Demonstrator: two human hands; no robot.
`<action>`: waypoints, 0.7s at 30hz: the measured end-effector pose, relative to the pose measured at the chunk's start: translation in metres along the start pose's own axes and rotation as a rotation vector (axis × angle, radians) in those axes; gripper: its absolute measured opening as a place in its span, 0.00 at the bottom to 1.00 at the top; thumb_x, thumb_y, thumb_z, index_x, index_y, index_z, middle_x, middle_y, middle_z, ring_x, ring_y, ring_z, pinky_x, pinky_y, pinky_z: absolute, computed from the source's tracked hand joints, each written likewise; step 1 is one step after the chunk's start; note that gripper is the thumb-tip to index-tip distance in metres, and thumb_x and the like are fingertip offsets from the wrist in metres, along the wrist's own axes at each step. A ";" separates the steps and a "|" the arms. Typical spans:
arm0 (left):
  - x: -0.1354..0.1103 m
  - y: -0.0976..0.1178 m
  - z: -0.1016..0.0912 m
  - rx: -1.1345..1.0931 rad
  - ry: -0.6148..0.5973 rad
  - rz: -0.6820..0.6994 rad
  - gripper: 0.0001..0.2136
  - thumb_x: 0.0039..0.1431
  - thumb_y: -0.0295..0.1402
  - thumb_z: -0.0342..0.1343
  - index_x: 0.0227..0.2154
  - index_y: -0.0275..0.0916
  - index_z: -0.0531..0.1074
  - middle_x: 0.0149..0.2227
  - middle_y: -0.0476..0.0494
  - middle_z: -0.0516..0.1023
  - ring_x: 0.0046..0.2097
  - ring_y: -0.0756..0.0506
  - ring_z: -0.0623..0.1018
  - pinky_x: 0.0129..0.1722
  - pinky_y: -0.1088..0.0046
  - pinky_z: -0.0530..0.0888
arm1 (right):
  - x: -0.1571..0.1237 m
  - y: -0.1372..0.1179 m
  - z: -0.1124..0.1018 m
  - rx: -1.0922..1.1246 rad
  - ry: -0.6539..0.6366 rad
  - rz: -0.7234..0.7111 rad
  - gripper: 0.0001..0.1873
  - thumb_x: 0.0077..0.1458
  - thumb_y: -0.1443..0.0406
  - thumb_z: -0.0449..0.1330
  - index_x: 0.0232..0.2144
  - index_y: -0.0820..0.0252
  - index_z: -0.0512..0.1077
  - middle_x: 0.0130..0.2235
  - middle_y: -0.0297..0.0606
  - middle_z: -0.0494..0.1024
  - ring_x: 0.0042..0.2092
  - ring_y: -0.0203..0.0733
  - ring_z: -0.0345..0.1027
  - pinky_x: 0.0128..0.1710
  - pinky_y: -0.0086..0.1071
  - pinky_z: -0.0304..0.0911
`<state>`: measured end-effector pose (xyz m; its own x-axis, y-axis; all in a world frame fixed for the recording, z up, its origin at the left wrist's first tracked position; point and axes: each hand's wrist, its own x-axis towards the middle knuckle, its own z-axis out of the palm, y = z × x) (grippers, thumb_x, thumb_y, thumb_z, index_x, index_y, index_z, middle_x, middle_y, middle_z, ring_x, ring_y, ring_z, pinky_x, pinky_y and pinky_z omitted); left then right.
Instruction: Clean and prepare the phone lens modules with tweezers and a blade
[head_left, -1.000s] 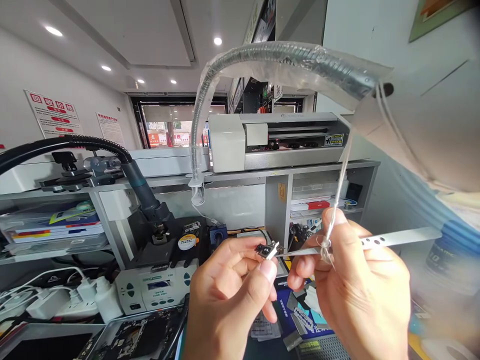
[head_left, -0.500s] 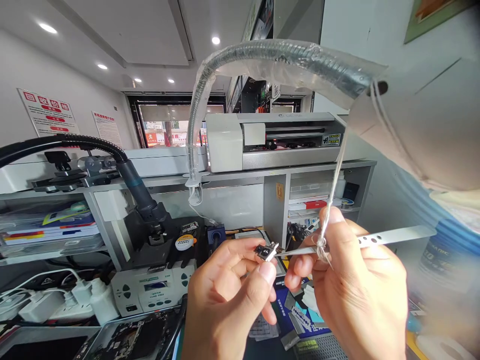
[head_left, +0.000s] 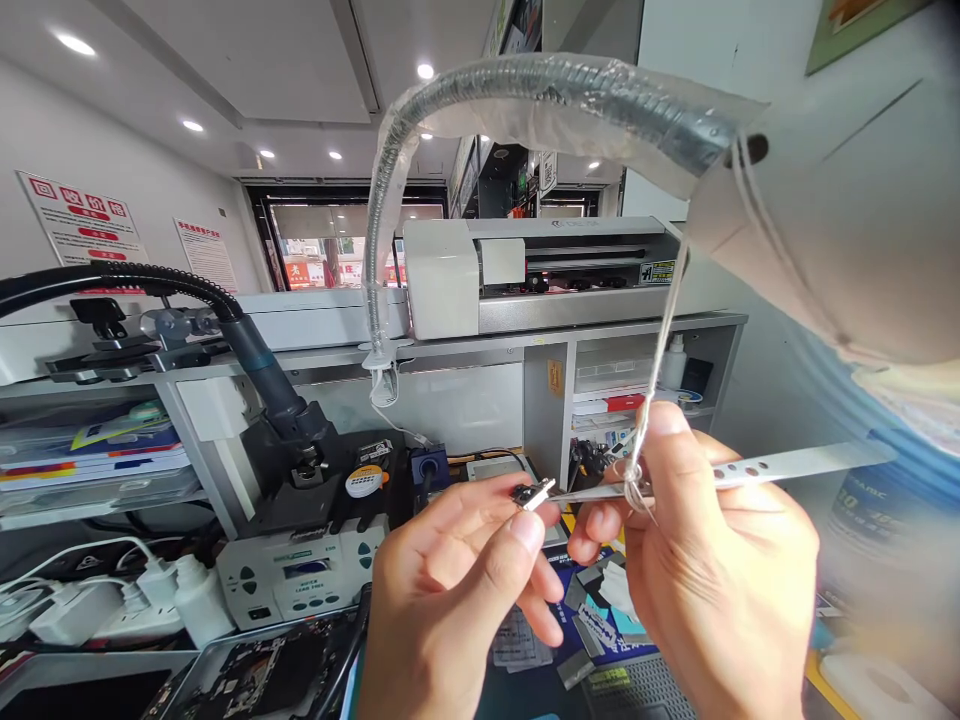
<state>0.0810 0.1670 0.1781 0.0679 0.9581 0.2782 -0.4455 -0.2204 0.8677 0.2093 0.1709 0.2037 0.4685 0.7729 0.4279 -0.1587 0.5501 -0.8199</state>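
The right grip [head_left: 724, 560] partly hides the tweezers [head_left: 810, 463].

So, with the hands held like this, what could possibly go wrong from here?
The pointed metal tool could slip at the small part and perhaps prick the left hand, which is close to its tip. The small part, only lightly pinched, might drop into the clutter below. The white cord, knotted at the right hand, could perhaps snag and disturb its grip.

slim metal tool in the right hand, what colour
The slim metal tool is silvery grey, best seen in the head view.
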 end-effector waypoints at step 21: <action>0.001 0.006 0.005 -0.114 -0.122 -0.121 0.14 0.65 0.37 0.59 0.34 0.29 0.84 0.33 0.34 0.83 0.25 0.49 0.77 0.25 0.75 0.77 | -0.008 -0.017 0.009 -0.165 0.117 0.048 0.29 0.58 0.46 0.64 0.13 0.54 0.67 0.13 0.33 0.72 0.10 0.33 0.58 0.08 0.30 0.46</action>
<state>0.0827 0.1655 0.1861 0.2318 0.9454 0.2291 -0.5254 -0.0765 0.8474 0.2001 0.1581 0.2173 0.5631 0.7498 0.3474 -0.0435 0.4467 -0.8936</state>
